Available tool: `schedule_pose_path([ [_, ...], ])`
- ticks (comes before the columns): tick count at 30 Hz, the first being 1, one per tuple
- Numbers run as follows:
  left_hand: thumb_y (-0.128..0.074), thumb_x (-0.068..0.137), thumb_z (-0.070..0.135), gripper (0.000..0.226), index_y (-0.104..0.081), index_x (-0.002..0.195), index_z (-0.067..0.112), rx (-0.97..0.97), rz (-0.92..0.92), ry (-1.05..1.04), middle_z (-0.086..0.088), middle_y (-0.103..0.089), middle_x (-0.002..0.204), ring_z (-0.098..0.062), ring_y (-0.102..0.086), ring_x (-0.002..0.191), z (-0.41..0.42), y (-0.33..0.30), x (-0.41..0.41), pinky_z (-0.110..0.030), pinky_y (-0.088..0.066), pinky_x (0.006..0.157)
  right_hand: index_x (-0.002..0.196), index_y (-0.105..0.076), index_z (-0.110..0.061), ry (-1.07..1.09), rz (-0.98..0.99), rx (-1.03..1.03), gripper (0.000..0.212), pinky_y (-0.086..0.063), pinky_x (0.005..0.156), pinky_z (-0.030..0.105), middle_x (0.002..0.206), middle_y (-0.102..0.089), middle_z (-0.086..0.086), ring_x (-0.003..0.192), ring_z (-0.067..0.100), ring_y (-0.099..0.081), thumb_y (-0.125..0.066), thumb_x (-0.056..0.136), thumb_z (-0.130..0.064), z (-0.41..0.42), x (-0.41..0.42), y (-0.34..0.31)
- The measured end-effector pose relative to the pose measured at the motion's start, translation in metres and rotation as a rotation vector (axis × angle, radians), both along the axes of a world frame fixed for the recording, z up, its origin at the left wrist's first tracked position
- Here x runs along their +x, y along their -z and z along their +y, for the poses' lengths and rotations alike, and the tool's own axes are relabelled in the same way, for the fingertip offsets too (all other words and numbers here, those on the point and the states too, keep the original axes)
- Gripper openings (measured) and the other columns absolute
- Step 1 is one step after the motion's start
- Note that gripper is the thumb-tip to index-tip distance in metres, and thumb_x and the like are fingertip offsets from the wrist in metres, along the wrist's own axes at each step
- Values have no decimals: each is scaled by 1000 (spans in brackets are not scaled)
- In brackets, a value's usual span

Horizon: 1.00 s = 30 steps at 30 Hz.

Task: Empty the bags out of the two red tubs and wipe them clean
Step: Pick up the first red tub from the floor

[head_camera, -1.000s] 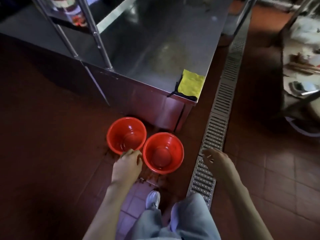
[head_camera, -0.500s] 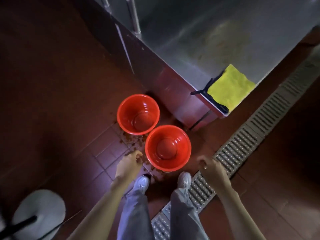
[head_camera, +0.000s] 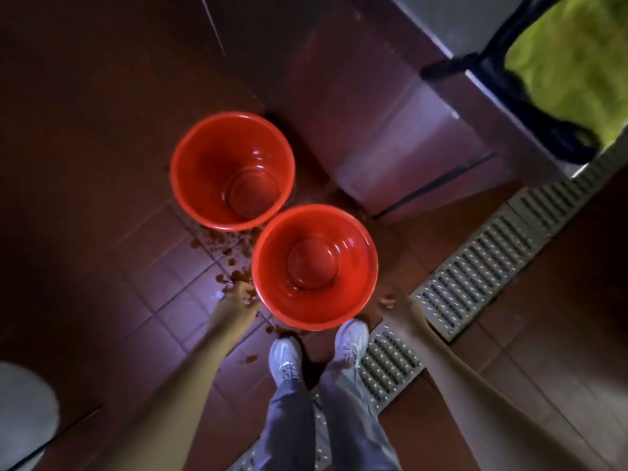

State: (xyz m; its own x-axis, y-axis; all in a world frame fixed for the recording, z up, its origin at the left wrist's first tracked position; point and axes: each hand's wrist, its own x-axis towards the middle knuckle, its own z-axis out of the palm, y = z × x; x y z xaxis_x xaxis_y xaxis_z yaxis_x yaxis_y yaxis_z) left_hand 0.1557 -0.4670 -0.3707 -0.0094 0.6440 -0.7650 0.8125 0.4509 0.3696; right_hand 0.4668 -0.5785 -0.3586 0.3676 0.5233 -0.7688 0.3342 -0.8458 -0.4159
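Two red tubs stand side by side on the tiled floor, both with nothing inside. The far tub (head_camera: 190, 185) sits up and to the left, and the near tub (head_camera: 360, 300) touches it, just in front of my white shoes. My left hand (head_camera: 234, 309) hangs beside the near tub's left rim with fingers loosely curled and nothing in it. To the right of that tub my right hand (head_camera: 402, 311) hovers just clear of it, also holding nothing. A yellow cloth (head_camera: 574, 62) lies on the steel counter corner at top right.
The steel counter (head_camera: 401, 124) rises right behind the tubs. A metal drain grate (head_camera: 475, 266) runs diagonally along the floor on the right, under my right foot. Brown spill spots (head_camera: 231, 246) dot the tiles between and beside the tubs. A pale round object (head_camera: 23, 409) sits lower left.
My view has tilted down and closed in on the tubs. Both hands have drawn back from the tub rims and now hang on either side of the near tub.
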Motion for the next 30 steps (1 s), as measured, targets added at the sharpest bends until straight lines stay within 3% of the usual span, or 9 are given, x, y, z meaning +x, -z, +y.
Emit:
schedule_pose_path([
  [3,-70,95,40,33,-59,121,21,-41,-27,-75,0,-70,109,-23,-67,90,-2,49,-2,-32,-50,71,134,-53,-17,90,16,-34,45,-44,66,21,109,-63,5,103,23,-65,-70,92,-12,-5,0,48],
  [6,-74,91,28,46,-56,133,22,-91,-62,-180,-8,-72,113,-19,-65,82,-1,98,-6,-32,-53,69,140,-44,-21,167,64,-32,68,-53,86,37,120,-62,5,109,30,-64,-81,83,-26,-9,0,101],
  [8,-75,90,15,56,-51,141,16,-110,-117,-285,-15,-69,125,-23,-68,93,5,119,0,-35,-56,77,133,-46,-23,252,121,-12,76,-54,96,49,122,-67,7,114,32,-65,-86,69,-28,-17,5,150],
  [10,-75,93,16,60,-47,146,14,-152,-163,-407,-16,-65,133,-31,-67,110,10,135,7,-47,-57,94,125,-51,-23,313,179,-21,65,-56,91,48,119,-69,8,109,30,-67,-84,68,-25,-8,-3,160],
  [12,-76,93,24,60,-47,145,19,-200,-201,-486,-6,-63,130,-28,-63,115,14,146,7,-50,-54,99,121,-57,-16,433,202,-56,41,-57,75,38,118,-68,11,95,24,-68,-77,86,-7,-2,-9,158],
  [17,-80,88,27,49,-63,133,19,-232,-299,-620,-9,-72,124,-27,-70,110,14,154,-15,-40,-62,73,129,-57,-3,624,196,-74,37,-59,89,44,130,-62,22,118,39,-63,-60,95,10,-15,-8,150],
  [20,-77,91,18,40,-65,129,16,-230,-320,-640,-7,-73,119,-24,-68,106,1,122,-21,-50,-60,86,100,-55,-14,677,232,-54,26,-59,89,40,108,-67,12,107,27,-66,-64,93,9,-31,-18,118],
  [26,-73,95,15,27,-62,120,18,-162,-417,-712,-2,-69,111,-21,-65,100,-34,-12,-25,-40,-56,82,106,-54,-21,716,227,51,33,-56,96,55,101,-74,2,81,15,-70,-67,92,6,-74,-29,0],
  [30,-75,92,13,43,-58,132,13,-93,-497,-767,-5,-70,124,-22,-68,103,-43,-120,-33,-43,-55,88,116,-55,-9,701,296,197,33,-61,74,43,109,-72,14,85,29,-67,-62,92,13,-88,-41,-116],
])
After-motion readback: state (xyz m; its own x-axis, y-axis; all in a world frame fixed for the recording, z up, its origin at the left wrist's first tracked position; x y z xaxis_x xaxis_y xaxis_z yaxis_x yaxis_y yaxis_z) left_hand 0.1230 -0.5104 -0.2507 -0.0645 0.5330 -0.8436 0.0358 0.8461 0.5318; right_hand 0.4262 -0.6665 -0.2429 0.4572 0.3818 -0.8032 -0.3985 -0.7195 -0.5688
